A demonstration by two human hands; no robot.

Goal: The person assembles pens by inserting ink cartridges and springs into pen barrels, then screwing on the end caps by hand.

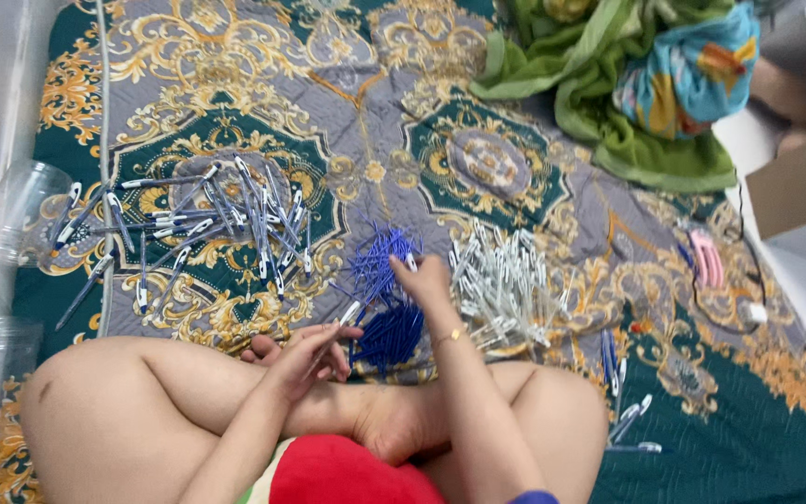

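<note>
The left hand pinched a light, stiff pen mid-barrel; right hand fingers closed on a thin blue refill.

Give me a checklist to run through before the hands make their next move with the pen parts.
1. Left hand holds a pen barrel: ok.
2. Right hand is on the blue refills: ok.
3. Right hand has pinched a single refill: cannot tell.
4. White pen parts lie beside the right hand: ok.
5. Finished pens lie apart, on the quilt to the left: ok.
6. Clear jar stands upright: not ok, it lies on its side.
</note>
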